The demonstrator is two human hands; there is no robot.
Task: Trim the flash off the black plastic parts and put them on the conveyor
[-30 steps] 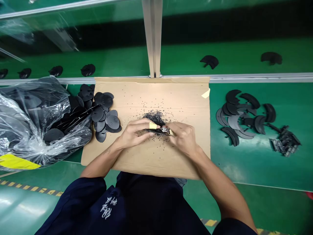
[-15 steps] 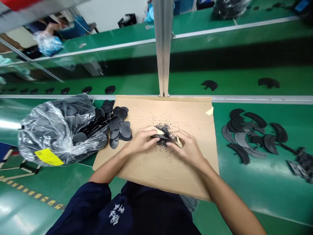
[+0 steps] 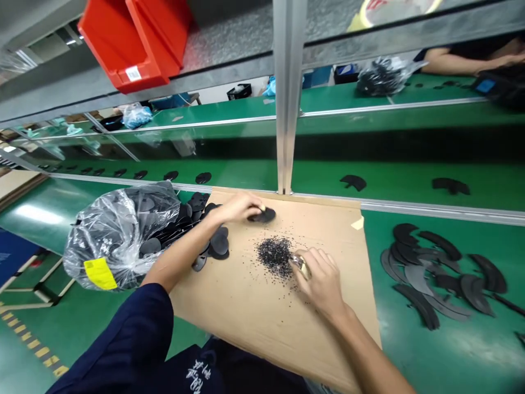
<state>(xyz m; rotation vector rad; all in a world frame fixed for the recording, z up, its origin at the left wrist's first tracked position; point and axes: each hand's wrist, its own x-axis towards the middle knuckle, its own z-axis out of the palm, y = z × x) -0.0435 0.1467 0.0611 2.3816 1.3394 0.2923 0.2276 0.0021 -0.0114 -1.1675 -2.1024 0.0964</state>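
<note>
My left hand (image 3: 238,208) is stretched toward the far edge of a cardboard sheet (image 3: 246,295), fingers pinched on a flat black plastic disc (image 3: 263,215). Closed around a small metallic tool (image 3: 302,267), my right hand (image 3: 322,282) rests on the cardboard. Just left of that hand lies a heap of black shavings (image 3: 274,255). A pile of black discs (image 3: 215,243) sits at the cardboard's left edge, spilling from a clear plastic bag (image 3: 118,235).
Trimmed black crescent pieces (image 3: 435,268) lie on the green bench to the right. Beyond a metal rail (image 3: 430,208), black parts (image 3: 353,181) ride a green conveyor. A metal post (image 3: 287,109) rises behind the cardboard. Red bins (image 3: 135,38) sit on a shelf. Another person's arm (image 3: 459,60) shows far right.
My left hand has left the shavings heap and carried the black disc up toward the far edge. The right hand stayed by the heap. My head tilted up, revealing the shelf and far bench.
</note>
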